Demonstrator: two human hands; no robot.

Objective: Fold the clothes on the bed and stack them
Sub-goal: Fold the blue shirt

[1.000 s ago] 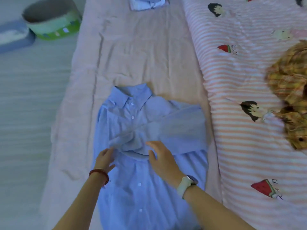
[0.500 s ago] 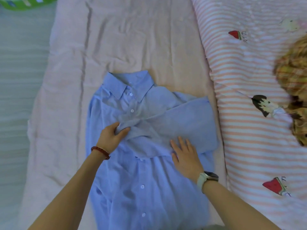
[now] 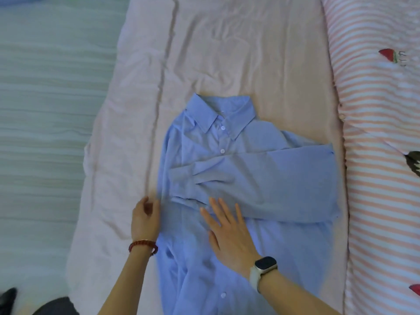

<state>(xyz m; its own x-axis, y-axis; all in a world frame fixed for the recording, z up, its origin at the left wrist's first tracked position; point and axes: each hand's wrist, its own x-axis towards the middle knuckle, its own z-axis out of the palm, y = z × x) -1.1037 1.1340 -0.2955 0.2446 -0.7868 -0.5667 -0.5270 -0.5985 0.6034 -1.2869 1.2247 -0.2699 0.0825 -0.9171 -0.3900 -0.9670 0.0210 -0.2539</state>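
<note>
Two hands over one blue shirt (image 3: 238, 169) in the head view. Shirt lies face up, buttoned, on the pink bed sheet (image 3: 227, 53), collar (image 3: 223, 114) on the far side of both hands, hem running off the near edge of the frame.

Right hand (image 3: 229, 235) lies flat on the shirt front, fingers straight and spread, pressing the cloth, tips touching the lower edge of the folded sleeve (image 3: 272, 185). That sleeve crosses the chest from the right side, its cuff end bunched just beyond and left of the right hand's fingertips. Pale watch (image 3: 263, 269) on the right wrist.

Left hand (image 3: 145, 217) sits at the shirt's left edge, beside the right hand, fingers loosely curved. It is motion-blurred, so cannot tell whether it touches or pinches the shirt edge. Red bead bracelet (image 3: 143, 245) on the left wrist.

Pink-and-white striped quilt (image 3: 375, 133) with watermelon prints lies well to the right of the right hand, bordering the sheet. Pale floor (image 3: 45, 110) to the left of the left hand.
</note>
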